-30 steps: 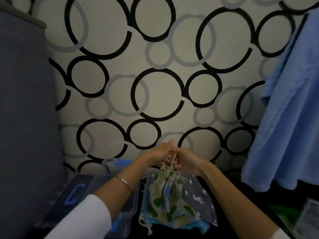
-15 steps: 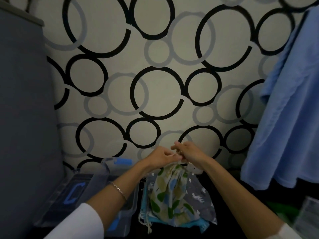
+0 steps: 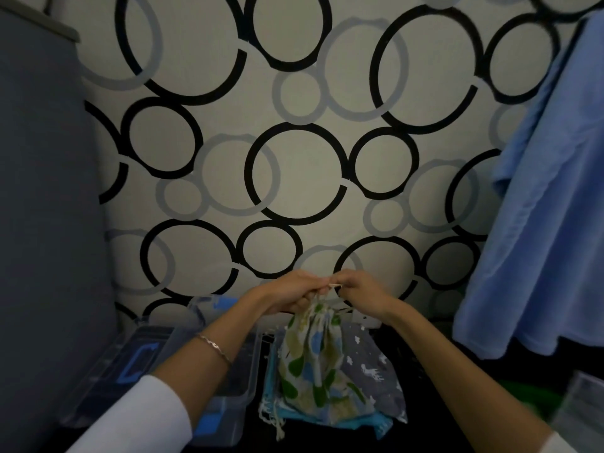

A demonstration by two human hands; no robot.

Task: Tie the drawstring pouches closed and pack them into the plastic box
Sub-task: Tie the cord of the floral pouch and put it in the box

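A cream pouch with green and blue leaf print [image 3: 315, 364] hangs gathered at its neck, held up over a small pile of pouches. My left hand [image 3: 287, 294] and my right hand [image 3: 359, 294] both pinch its pale drawstring [image 3: 333, 285] just above the neck, knuckles almost touching. Under it lie a grey pouch with white animal shapes [image 3: 372, 377] and a turquoise pouch [image 3: 366, 423]. The clear plastic box [image 3: 228, 397] stands open to the left, partly behind my left forearm.
The box's clear lid with blue clasps [image 3: 130, 364] lies left of the box. A blue cloth [image 3: 549, 223] hangs at the right. A grey panel [image 3: 42, 223] fills the left side. A circle-patterned wall [image 3: 294, 158] is close behind.
My hands have drawn slightly apart on the drawstring and the pouch's neck is bunched tighter. The pouch hangs a little straighter than one second ago.
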